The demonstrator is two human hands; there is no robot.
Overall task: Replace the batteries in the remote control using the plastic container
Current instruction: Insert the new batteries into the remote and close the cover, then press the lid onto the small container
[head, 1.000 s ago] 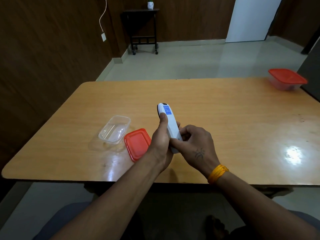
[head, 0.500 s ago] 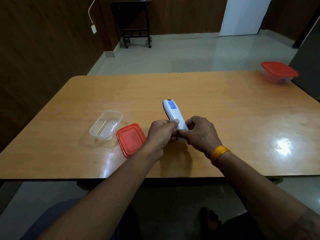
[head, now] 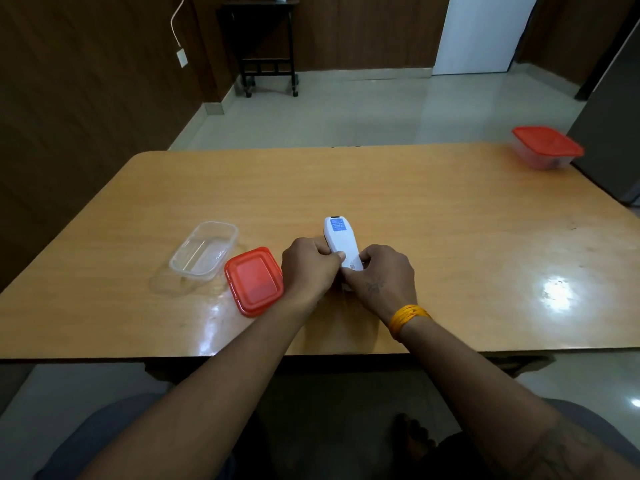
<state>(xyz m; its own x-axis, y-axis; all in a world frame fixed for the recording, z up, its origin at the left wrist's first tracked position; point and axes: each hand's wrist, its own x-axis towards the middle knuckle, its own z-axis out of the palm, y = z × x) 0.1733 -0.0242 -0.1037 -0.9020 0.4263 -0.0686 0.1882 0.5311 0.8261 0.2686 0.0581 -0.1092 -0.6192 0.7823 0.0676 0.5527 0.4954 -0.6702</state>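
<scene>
- At a glossy wooden table [head: 415, 209], we see the clear plastic container [head: 204, 249] standing open and uncovered; nothing shows inside its see-through, round-cornered walls.
- Just beside it, toward us and to the right, its flat red lid [head: 254, 280] lies on the tabletop, a rounded rectangle with a raised rim.
- At the far right corner of the table sits a second container [head: 547, 148], its red lid pressed on; what lies behind its cloudy sides we cannot tell.
- The white remote control [head: 342, 244], slim and smooth, is held back-side up near the table's near-middle, a blue label at its far end.
- Our left hand [head: 310, 268] is wrapped around the remote's left side, thumb laid across its back.
- Our right hand [head: 384, 275] clasps the near end of the remote from the right, fingers curled over it; the two hands meet there, and a yellow band [head: 408, 318] circles the right wrist.
- Ceiling light glares off the polished tabletop in bright patches.
</scene>
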